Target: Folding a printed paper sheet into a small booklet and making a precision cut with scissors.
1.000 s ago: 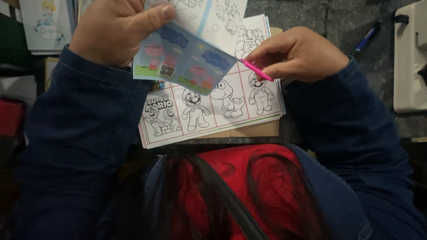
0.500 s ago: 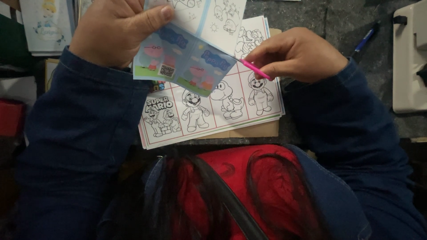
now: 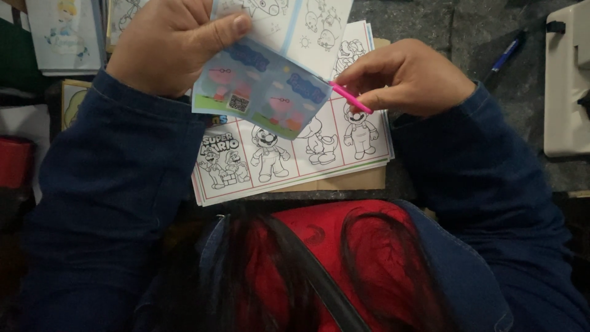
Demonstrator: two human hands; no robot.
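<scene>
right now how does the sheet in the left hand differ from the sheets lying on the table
The held sheet is raised and bent, with coloured panels; the stack of sheets lies flat, mostly black outlines in a red grid. The left hand grips the first; none holds the stack. Both carry cartoon figures.

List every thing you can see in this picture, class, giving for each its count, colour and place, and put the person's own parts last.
folded sheet: one, blue printed panels and white line-drawing panels, held up at top centre.
pink tool: one, thin, at the folded sheet's right edge.
colouring sheets: a stack, white with red grid lines, flat under the hands.
cardboard: one, brown, under the stack.
pen: one, blue, on the dark counter at upper right.
white object: one, right edge.
picture cards: several, pale, upper left.
left hand: grips the folded sheet.
right hand: pinches the pink tool.
</scene>
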